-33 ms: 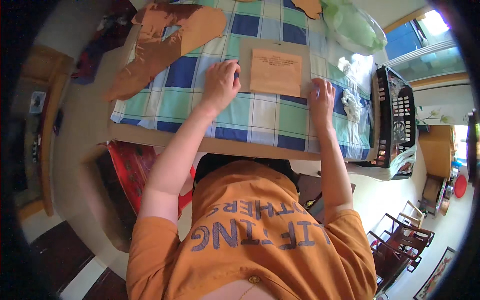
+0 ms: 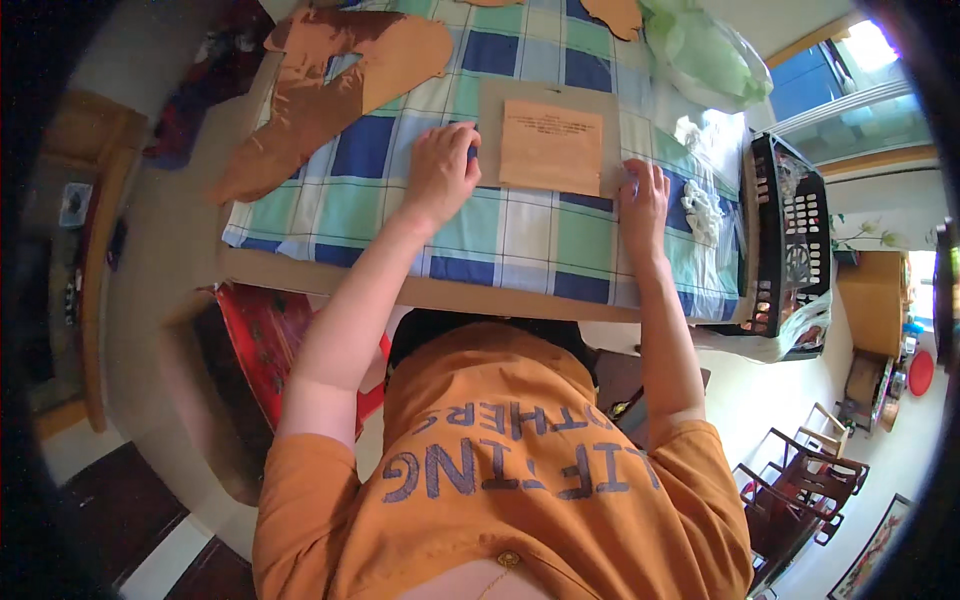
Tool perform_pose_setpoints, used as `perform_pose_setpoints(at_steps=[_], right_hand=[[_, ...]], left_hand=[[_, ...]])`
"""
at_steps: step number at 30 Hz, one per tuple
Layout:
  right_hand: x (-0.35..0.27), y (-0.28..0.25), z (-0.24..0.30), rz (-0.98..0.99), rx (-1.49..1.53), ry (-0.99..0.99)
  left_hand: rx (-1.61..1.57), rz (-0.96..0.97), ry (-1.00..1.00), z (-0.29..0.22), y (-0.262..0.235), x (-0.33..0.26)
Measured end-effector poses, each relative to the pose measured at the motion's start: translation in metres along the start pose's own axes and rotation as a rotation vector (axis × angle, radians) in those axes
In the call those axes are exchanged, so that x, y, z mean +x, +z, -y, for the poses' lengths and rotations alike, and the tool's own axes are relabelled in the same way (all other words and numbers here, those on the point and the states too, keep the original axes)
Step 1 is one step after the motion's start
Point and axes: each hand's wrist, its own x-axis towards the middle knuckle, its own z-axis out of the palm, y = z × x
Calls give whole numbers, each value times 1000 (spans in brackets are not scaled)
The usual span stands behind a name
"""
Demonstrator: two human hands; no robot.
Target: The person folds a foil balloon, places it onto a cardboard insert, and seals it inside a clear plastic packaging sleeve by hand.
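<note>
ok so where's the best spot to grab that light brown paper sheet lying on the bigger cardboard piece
Probably the light brown paper sheet is best pinched at its near right corner, coming from the right hand side. It lies flat on the cardboard piece, so no edge stands up; that corner sits nearest the fingers and seems to reach close to the cardboard's edge. The left hand rests at the cardboard's left edge and could steady it.

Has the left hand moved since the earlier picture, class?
No. The left hand rests at the same spot on the checked cloth, beside the left edge of the tan paper sheet.
</note>
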Motion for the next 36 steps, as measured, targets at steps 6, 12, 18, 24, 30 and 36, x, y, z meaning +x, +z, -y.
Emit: perform_pose_setpoints(at_steps=[6,12,18,24,30,36], right_hand=[[-4,0,-5,-107,-34,68],[-4,-2,3,-72,-32,77],[-7,-13,12,-16,175,174],[-18,-20,15,242,954,343],[-18,-28,72,228,782,172],[-14,-25,118,212,556,-87]], left_hand=[[25,-49,-110,-2,8,17],[-378,42,-641,3,19,62],[-1037,207,-751,-8,-3,71],[-1114,266,-438,-7,-52,67],[102,61,521,-57,-156,107],[130,733,-56,-61,-248,82]])
